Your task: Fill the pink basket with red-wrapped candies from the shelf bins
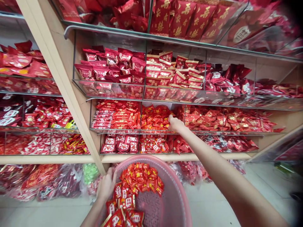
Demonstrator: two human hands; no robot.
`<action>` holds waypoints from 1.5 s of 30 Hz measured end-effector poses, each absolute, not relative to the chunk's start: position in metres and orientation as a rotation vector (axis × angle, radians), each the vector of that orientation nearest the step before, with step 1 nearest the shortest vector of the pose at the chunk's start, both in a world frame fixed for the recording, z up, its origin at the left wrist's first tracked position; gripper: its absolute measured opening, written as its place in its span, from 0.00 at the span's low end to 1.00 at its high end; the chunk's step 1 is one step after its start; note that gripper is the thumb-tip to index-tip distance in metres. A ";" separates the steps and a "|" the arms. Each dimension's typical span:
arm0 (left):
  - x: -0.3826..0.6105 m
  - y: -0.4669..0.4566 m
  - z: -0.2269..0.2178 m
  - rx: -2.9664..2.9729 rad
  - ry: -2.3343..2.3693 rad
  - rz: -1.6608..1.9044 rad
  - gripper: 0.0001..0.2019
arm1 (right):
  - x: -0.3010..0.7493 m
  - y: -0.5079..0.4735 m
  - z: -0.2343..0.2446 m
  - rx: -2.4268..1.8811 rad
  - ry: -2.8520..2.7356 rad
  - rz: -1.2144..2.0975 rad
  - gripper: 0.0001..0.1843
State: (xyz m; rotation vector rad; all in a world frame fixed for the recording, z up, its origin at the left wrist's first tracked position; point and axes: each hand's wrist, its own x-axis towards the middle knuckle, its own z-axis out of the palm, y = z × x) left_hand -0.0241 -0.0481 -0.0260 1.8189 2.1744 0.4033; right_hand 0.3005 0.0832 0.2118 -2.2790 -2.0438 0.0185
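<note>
A pink plastic basket [183, 201] with a perforated bottom is in front of me. My left hand [107, 186] grips its left rim. Inside lie a heap of small red-and-yellow wrapped candies [142, 178] and, nearer me, several larger red packets [126, 203]. My right arm stretches to a lower shelf, where my right hand [176, 124] is closed at the right side of a compartment of small red-and-orange wrapped candies [156, 118]. The far side of its fingers is hidden, so anything in them cannot be made out.
Clear dividers and front panels [170, 94] edge the shelves, which hold red packets above and below. A wooden upright [59, 82] stands left. Plastic bags of candy [63, 183] lie on the tiled floor [208, 208] beneath.
</note>
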 end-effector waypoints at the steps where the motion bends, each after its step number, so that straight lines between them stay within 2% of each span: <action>1: -0.024 -0.048 -0.026 1.817 2.174 0.404 0.20 | 0.301 0.083 0.211 -2.273 -2.053 0.010 0.25; 9: -0.026 -0.047 -0.031 1.842 2.189 0.407 0.22 | 0.300 0.070 0.222 -2.256 -2.091 -0.093 0.25; 15: -0.024 -0.048 -0.029 1.839 2.186 0.407 0.21 | 0.291 0.032 0.248 -1.985 -2.175 -0.359 0.17; 17: -0.023 -0.049 -0.028 1.829 2.191 0.400 0.21 | 0.288 0.012 0.246 -1.837 -2.182 -0.337 0.14; 20: -0.022 -0.049 -0.027 1.819 2.199 0.402 0.21 | 0.281 -0.018 0.208 -1.572 -2.238 -0.008 0.11; 23: -0.022 -0.050 -0.026 1.820 2.198 0.419 0.21 | 0.271 -0.039 0.133 -1.467 -2.293 0.388 0.10; 27: -0.022 -0.050 -0.025 1.824 2.184 0.429 0.21 | 0.259 -0.054 0.037 -1.689 -2.377 0.530 0.14; 32: -0.021 -0.050 -0.026 1.806 2.207 0.403 0.21 | 0.251 -0.057 -0.007 -1.808 -2.527 0.310 0.19; 38: -0.022 -0.050 -0.026 1.780 2.190 0.389 0.20 | 0.247 -0.048 -0.025 -1.748 -2.530 -0.015 0.17; 45: -0.022 -0.049 -0.027 1.773 2.192 0.377 0.21 | 0.246 -0.042 -0.051 -1.643 -2.568 -0.135 0.15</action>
